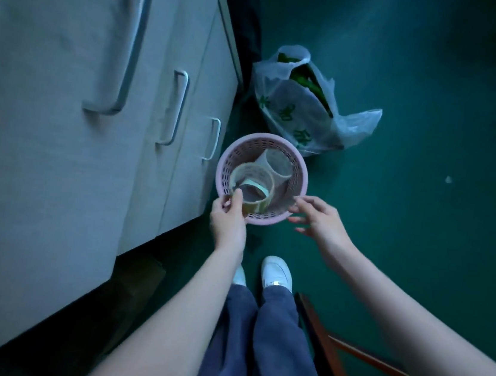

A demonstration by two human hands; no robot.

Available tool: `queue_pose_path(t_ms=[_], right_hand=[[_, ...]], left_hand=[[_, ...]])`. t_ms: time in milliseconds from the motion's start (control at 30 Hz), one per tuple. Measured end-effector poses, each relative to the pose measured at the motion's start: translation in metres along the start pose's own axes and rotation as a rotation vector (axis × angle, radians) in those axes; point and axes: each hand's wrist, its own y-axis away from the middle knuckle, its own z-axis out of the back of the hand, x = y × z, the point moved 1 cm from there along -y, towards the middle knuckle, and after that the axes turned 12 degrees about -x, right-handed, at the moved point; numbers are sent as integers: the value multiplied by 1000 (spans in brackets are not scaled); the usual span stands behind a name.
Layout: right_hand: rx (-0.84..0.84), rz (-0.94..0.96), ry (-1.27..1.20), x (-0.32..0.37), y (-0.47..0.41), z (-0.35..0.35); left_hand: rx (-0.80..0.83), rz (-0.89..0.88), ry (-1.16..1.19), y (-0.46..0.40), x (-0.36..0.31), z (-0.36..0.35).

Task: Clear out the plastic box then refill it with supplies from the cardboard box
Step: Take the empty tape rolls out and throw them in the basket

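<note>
A round pink perforated basket [301,175] stands on the green floor beside the cabinet. Over its near side my left hand [228,220] pinches a roll of yellowish tape [253,185] by its edge, with a smaller pale roll nested inside it. A clear plastic cup [276,164] lies tilted inside the basket behind the tape. My right hand [319,218] hovers at the basket's right rim, fingers spread and relaxed, holding nothing. No plastic box or cardboard box is in view.
White cabinet drawers with metal handles [175,107] run along the left. A white plastic bag with green print [306,107] sits on the floor behind the basket. My white shoes [276,274] stand just below the basket. A reddish wooden frame [354,357] lies at lower right.
</note>
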Motion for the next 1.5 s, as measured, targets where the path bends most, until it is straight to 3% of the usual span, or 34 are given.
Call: queue_pose_path(t_ms=[167, 333, 433, 633, 867, 1000, 1267, 1500], right_hand=[[-10, -6, 63, -10, -23, 10], [4, 6, 80, -12, -24, 20], [-13, 17, 80, -11, -19, 24], [-16, 53, 72, 9, 13, 28], [-59, 98, 3, 55, 100, 42], [-31, 122, 18, 79, 173, 52], [107, 297, 116, 141, 303, 61], [258, 472, 158, 177, 392, 36]], left_hand=[[-45, 138, 48, -45, 10, -14], [147, 274, 18, -51, 5, -21], [172, 279, -88, -36, 7, -17], [182, 184, -148, 10, -1, 1], [197, 60, -58, 105, -46, 50], [187, 44, 0, 169, -78, 102], [300, -231, -90, 256, -130, 220], [181, -413, 24, 293, -144, 323]])
